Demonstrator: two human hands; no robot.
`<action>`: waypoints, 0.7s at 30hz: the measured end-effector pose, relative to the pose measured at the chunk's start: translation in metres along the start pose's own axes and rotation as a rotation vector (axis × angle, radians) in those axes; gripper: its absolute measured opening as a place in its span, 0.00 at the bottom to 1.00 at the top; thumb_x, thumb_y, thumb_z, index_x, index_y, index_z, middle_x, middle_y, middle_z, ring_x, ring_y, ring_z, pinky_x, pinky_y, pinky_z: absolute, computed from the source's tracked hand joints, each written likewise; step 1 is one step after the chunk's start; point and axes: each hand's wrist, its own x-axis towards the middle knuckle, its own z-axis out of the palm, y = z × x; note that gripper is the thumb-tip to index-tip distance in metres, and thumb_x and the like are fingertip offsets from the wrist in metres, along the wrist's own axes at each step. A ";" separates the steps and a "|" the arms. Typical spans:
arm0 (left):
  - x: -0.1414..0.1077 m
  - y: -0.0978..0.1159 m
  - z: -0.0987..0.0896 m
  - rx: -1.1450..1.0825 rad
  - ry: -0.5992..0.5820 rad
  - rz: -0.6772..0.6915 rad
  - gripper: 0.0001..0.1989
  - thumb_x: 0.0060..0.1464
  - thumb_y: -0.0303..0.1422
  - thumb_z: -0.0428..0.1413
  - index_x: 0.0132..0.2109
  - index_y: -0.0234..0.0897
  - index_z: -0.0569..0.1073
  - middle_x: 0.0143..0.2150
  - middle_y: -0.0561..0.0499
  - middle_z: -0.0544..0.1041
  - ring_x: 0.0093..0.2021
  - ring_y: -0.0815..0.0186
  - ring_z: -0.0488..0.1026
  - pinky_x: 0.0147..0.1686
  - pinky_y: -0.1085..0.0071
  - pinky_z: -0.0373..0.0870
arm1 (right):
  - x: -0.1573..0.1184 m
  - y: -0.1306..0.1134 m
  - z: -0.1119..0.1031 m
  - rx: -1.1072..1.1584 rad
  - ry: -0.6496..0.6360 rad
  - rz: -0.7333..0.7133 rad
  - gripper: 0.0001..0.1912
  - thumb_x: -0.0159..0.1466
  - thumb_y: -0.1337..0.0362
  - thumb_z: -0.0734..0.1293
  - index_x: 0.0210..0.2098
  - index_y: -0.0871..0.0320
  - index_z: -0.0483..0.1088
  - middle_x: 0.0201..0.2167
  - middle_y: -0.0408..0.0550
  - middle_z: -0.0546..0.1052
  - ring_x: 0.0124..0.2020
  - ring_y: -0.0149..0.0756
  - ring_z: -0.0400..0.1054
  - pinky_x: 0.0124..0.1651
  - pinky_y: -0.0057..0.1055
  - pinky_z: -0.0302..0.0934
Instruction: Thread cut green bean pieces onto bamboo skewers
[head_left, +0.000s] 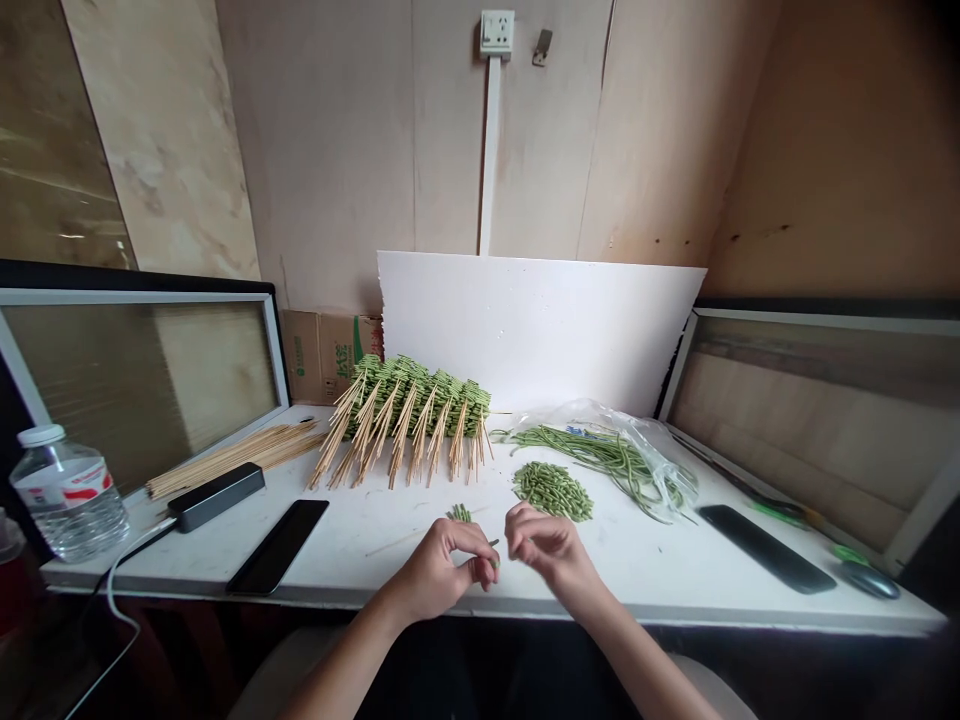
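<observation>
My left hand (450, 565) is over the table's front edge, its fingers pinched on a small green bean piece and what looks like a skewer tip. Just right of it, my right hand (544, 550) has its fingers curled together; whatever it holds, if anything, is too small to make out. Behind my left hand lies a short row of bean pieces (459, 513). A pile of cut bean pieces (553, 490) sits beyond my right hand. Stacked skewers of green beans (420, 400) stand at the back, their bare sticks pointing toward me.
Long beans (592, 450) lie by a plastic bag (649, 455). Bare skewers (240, 455), a black box (217, 496), a phone (278, 547) and a water bottle (71, 495) are at left. A dark slab (765, 548) and scissors (847, 554) are at right.
</observation>
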 end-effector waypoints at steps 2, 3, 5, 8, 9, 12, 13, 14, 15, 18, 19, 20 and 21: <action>0.000 -0.001 -0.012 -0.108 0.014 -0.016 0.10 0.57 0.29 0.63 0.27 0.35 0.81 0.26 0.48 0.80 0.29 0.64 0.76 0.37 0.66 0.76 | 0.005 0.002 -0.022 0.063 0.153 0.003 0.25 0.62 0.39 0.71 0.23 0.54 0.76 0.26 0.47 0.74 0.31 0.40 0.66 0.35 0.37 0.64; 0.001 -0.002 -0.018 -0.130 0.042 -0.025 0.10 0.57 0.31 0.63 0.28 0.34 0.81 0.28 0.47 0.81 0.29 0.65 0.76 0.36 0.67 0.77 | 0.007 0.004 -0.035 0.038 0.233 0.032 0.24 0.62 0.39 0.71 0.25 0.54 0.77 0.28 0.48 0.75 0.32 0.40 0.67 0.35 0.37 0.65; 0.003 -0.007 -0.028 -0.073 0.134 -0.036 0.09 0.58 0.32 0.62 0.32 0.34 0.83 0.30 0.46 0.82 0.31 0.64 0.78 0.38 0.66 0.77 | 0.010 0.011 -0.057 -0.115 0.315 0.098 0.20 0.60 0.43 0.73 0.30 0.54 0.80 0.33 0.50 0.78 0.33 0.42 0.70 0.34 0.36 0.65; 0.005 -0.017 -0.032 0.055 0.191 -0.076 0.09 0.60 0.32 0.60 0.38 0.34 0.84 0.34 0.45 0.83 0.35 0.62 0.80 0.42 0.65 0.77 | 0.009 0.032 -0.070 -0.401 0.193 0.204 0.21 0.62 0.43 0.72 0.34 0.56 0.83 0.35 0.55 0.82 0.36 0.48 0.74 0.34 0.39 0.67; 0.006 -0.021 -0.030 0.093 0.194 -0.088 0.09 0.61 0.32 0.59 0.40 0.35 0.85 0.35 0.45 0.84 0.37 0.62 0.80 0.43 0.64 0.77 | 0.007 0.041 -0.068 -0.484 0.148 0.220 0.22 0.63 0.43 0.70 0.35 0.56 0.83 0.34 0.56 0.82 0.36 0.49 0.74 0.35 0.41 0.67; 0.005 -0.027 -0.022 0.180 0.172 -0.110 0.12 0.65 0.34 0.55 0.45 0.37 0.84 0.37 0.45 0.84 0.41 0.60 0.80 0.48 0.63 0.75 | -0.002 0.068 -0.056 -0.689 0.086 0.200 0.21 0.65 0.46 0.68 0.37 0.55 0.84 0.35 0.56 0.83 0.38 0.52 0.75 0.44 0.49 0.68; 0.005 -0.027 -0.020 0.196 0.160 -0.114 0.13 0.66 0.35 0.55 0.46 0.37 0.84 0.38 0.45 0.84 0.42 0.60 0.80 0.49 0.62 0.75 | -0.004 0.075 -0.052 -0.739 0.089 0.196 0.20 0.65 0.47 0.68 0.36 0.54 0.84 0.36 0.55 0.84 0.40 0.53 0.74 0.46 0.51 0.67; 0.004 -0.027 -0.019 0.206 0.150 -0.118 0.14 0.67 0.35 0.54 0.47 0.38 0.84 0.39 0.45 0.84 0.42 0.59 0.80 0.50 0.62 0.74 | -0.007 0.081 -0.050 -0.774 0.096 0.194 0.19 0.65 0.47 0.68 0.35 0.54 0.84 0.36 0.55 0.84 0.41 0.53 0.73 0.48 0.52 0.66; 0.004 -0.026 -0.018 0.213 0.145 -0.121 0.14 0.67 0.36 0.54 0.47 0.38 0.84 0.39 0.45 0.84 0.43 0.59 0.80 0.50 0.62 0.74 | -0.009 0.085 -0.049 -0.795 0.102 0.194 0.18 0.65 0.48 0.68 0.35 0.54 0.84 0.35 0.55 0.84 0.41 0.54 0.73 0.49 0.52 0.65; 0.004 -0.023 -0.018 0.230 0.145 -0.130 0.13 0.66 0.37 0.56 0.46 0.39 0.84 0.40 0.45 0.84 0.44 0.58 0.80 0.50 0.63 0.74 | -0.012 0.091 -0.051 -0.817 0.117 0.175 0.19 0.65 0.47 0.68 0.33 0.54 0.83 0.34 0.55 0.83 0.41 0.53 0.71 0.48 0.49 0.65; 0.005 -0.023 -0.018 0.235 0.146 -0.132 0.13 0.66 0.37 0.56 0.46 0.39 0.84 0.40 0.45 0.84 0.44 0.59 0.80 0.49 0.64 0.74 | -0.013 0.092 -0.052 -0.827 0.119 0.164 0.20 0.65 0.46 0.68 0.32 0.54 0.83 0.33 0.55 0.83 0.40 0.52 0.70 0.48 0.49 0.65; 0.005 -0.023 -0.017 0.241 0.145 -0.132 0.12 0.66 0.37 0.56 0.46 0.39 0.85 0.40 0.46 0.84 0.43 0.59 0.80 0.49 0.64 0.74 | -0.013 0.092 -0.053 -0.842 0.118 0.158 0.21 0.66 0.46 0.67 0.31 0.54 0.82 0.33 0.55 0.83 0.40 0.52 0.70 0.47 0.48 0.64; 0.005 -0.024 -0.017 0.247 0.143 -0.130 0.12 0.66 0.36 0.57 0.46 0.40 0.85 0.40 0.46 0.83 0.43 0.59 0.80 0.48 0.65 0.74 | -0.013 0.092 -0.054 -0.862 0.113 0.162 0.23 0.67 0.45 0.66 0.30 0.54 0.82 0.32 0.55 0.82 0.40 0.52 0.69 0.46 0.47 0.64</action>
